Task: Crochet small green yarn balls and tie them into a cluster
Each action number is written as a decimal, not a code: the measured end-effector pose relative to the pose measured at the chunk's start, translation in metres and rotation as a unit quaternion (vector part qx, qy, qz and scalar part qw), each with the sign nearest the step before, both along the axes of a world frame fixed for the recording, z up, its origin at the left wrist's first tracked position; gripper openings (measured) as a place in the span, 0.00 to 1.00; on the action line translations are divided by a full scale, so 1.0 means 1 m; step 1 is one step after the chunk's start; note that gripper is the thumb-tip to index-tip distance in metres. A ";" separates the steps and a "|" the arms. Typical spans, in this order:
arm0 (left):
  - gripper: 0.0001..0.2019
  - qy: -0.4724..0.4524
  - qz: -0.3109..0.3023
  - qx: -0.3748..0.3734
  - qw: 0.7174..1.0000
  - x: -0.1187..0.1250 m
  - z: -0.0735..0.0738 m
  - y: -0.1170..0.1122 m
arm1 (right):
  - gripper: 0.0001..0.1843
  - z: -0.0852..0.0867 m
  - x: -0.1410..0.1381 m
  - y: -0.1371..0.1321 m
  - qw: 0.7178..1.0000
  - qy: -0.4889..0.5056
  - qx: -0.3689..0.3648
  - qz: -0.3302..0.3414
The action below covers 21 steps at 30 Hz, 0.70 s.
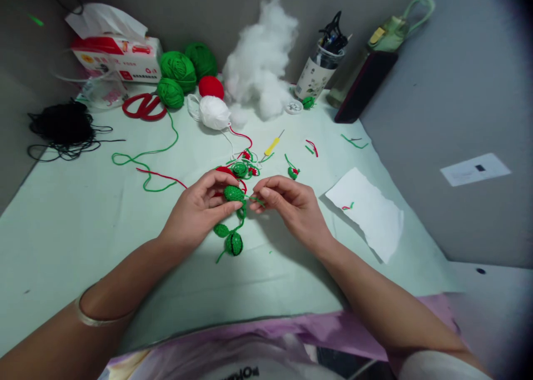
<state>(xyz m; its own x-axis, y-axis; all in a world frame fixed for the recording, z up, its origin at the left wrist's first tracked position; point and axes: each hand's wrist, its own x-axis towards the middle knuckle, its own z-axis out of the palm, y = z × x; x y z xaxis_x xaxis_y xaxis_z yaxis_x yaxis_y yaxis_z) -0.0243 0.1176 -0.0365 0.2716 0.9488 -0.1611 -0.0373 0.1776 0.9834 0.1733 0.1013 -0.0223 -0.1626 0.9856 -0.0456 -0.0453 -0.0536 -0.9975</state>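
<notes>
My left hand [200,208] is closed on a small green crocheted ball [234,193] above the pale green table [83,224]. Two more green crocheted pieces [231,240] hang below it on a green strand. My right hand [287,202] pinches the green yarn end just right of the ball, fingers pressed together. Beyond the hands lies a cluster of small green and red crocheted bits [244,166] and a yellow-handled crochet hook [272,145].
Green yarn balls [179,71], a red ball [211,86], a white ball [214,112], white stuffing [262,63], red scissors [144,106], a tissue box [119,55], black yarn [62,125], a jar of pens [320,69], a dark phone [364,85] and torn white paper [368,210].
</notes>
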 end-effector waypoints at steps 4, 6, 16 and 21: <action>0.16 -0.004 -0.003 0.002 1.000 0.001 0.001 -0.001 | 0.13 0.000 0.000 0.000 1.000 -0.004 0.001 -0.002; 0.16 0.003 -0.005 0.008 1.000 0.001 0.001 -0.002 | 0.13 0.000 0.000 0.001 1.000 -0.002 -0.005 -0.002; 0.15 0.034 0.003 0.023 0.999 0.002 0.003 -0.004 | 0.11 -0.002 -0.001 0.002 0.996 0.047 -0.063 0.033; 0.13 0.047 0.012 0.047 0.998 0.003 0.001 -0.005 | 0.14 -0.004 0.000 0.004 0.987 0.081 -0.119 0.066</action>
